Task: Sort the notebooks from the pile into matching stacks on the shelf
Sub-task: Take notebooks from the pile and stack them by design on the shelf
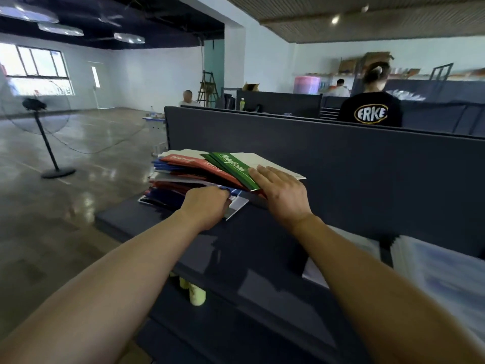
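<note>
Left hand: the left hand (207,206) reached in at the near edge of the pile, fingers curled under and around the lower blue notebooks (168,198), gripping them, probably to lift or steady the bottom layers.
Right hand: the right hand (280,191) lay flat on the pile's right corner, fingers straight and relaxed, grasping nothing, fingertips touching the green notebook (233,166); it seemed to be pressing down so the loose covers would not slide.
Fan: a standing fan (43,132) stood on the floor well off at about nine o'clock from the pile.
Pile: the pile (183,177) sat on the top of the dark shelf (262,245), at roughly eleven o'clock from the left hand, its covers fanned and skewed, not squared.
Red notebooks: red notebooks (189,161) lay high in the pile, at nine o'clock from the green one.
White sheets: white covers (275,164) showed under the green one, toward two o'clock.
Stacks: no sorted stacks were visible on the shelf top; the task looked barely begun.
Lower shelf: yellowish bottles (195,292) stood on a lower level at six o'clock from the pile.
Partition: a dark partition (341,166) backed the shelf at twelve o'clock.
Person: a person in a black shirt (371,111) stood beyond it at two o'clock.
</note>
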{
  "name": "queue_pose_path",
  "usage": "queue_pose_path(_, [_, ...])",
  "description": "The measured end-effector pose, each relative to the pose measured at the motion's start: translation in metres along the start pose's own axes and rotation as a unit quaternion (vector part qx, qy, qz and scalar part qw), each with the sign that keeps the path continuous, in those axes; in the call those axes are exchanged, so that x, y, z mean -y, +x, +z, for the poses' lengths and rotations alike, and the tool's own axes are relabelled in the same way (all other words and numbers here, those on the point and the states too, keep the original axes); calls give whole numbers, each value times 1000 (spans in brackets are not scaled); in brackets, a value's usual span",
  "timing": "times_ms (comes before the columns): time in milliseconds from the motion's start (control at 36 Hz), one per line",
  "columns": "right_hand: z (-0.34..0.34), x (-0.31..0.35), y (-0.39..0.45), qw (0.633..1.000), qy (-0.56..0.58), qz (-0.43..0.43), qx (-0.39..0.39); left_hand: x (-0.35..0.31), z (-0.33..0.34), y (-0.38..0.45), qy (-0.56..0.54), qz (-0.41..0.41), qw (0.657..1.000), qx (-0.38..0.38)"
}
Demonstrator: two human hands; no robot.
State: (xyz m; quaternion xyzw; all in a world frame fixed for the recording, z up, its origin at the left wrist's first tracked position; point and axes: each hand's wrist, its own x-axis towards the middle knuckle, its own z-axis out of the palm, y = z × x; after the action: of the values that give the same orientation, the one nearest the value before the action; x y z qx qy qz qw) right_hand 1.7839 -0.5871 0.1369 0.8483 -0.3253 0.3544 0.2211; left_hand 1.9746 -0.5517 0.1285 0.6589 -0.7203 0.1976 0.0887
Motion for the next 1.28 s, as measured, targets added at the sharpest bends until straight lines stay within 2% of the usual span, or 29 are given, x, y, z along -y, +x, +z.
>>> queue_pose_path(250, [-63, -32, -72, 994, -92, 18, -48, -96, -9, 3, -21, 92, 995, 23])
queue_pose_path(389, [-103, -42, -119, 986, -150, 66, -12, -149, -14, 2, -59, 183, 981, 30])
queue_pose_path(556, [-151, -45, -176, 961, -224, 151, 57, -214, -20, -12, -135, 210, 967, 48])
queue_pose_path(750, [-211, -51, -225, 936, -269, 219, 57, -291, -44, -32, -176, 267, 944, 80])
queue_pose_path(806, [-229, -54, -241, 928, -280, 238, 67, -312, -54, -40, -190, 267, 941, 82])
queue_pose_path(861, [-244, -60, -255, 919, -293, 250, 81, -333, -66, -51, -249, 252, 930, 98])
queue_pose_path(889, [-252, -62, -261, 916, -295, 259, 85, -345, -71, -56, -313, 236, 912, 117])
queue_pose_path(917, [-259, -65, -269, 914, -296, 265, 83, -358, -75, -62, -408, 209, 877, 144])
queue_pose_path(944, [-265, -68, -276, 914, -291, 272, 82, -371, -77, -67, -523, 163, 817, 180])
queue_pose_path(972, [-270, -70, -282, 915, -285, 275, 78, -384, -79, -71, -626, 101, 740, 225])
queue_pose_path(1028, [-282, -74, -295, 917, -280, 272, 81, -409, -83, -82, -750, -17, 592, 294])
queue_pose_path(1056, [-287, -76, -301, 917, -283, 267, 87, -420, -88, -87, -782, -60, 537, 310])
queue_pose_path(1111, [-297, -82, -312, 916, -290, 257, 100, -441, -99, -96, -825, -118, 450, 322])
queue_pose_path(1194, [-305, -88, -330, 926, -274, 239, 97, -464, -109, -104, -847, -179, 376, 330])
queue_pose_path(1278, [-307, -88, -346, 936, -235, 242, 104, -477, -109, -108, -856, -216, 340, 324])
